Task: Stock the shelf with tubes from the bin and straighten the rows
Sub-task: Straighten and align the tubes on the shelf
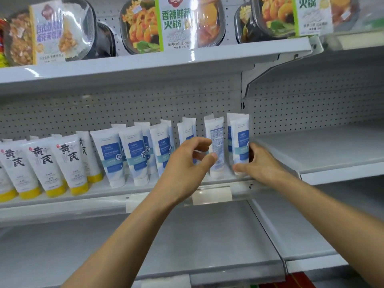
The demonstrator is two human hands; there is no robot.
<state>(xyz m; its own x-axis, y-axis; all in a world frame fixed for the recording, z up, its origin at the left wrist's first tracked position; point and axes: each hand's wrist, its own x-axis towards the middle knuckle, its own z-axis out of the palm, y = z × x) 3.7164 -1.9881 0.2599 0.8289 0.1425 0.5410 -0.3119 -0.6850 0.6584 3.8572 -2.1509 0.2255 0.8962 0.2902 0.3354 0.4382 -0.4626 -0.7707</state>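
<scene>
White tubes stand cap-down in rows on the middle shelf (104,194). Blue-labelled tubes (133,156) fill the middle, yellow-capped tubes (41,163) the left. My left hand (187,165) pinches one tube (217,142) whose back label faces me, thumb in front and fingers behind. My right hand (259,163) grips the rightmost blue-labelled tube (241,142) at the row's end, thumb at its base. Another tube (188,127) stands partly hidden behind my left fingers. No bin is in view.
Above, a shelf (145,63) holds boxed hot-pot meals (176,23). The neighbouring shelf bay (322,146) on the right is bare. A lower shelf (187,235) lies under my forearms. A perforated back panel (104,109) stands behind the tubes.
</scene>
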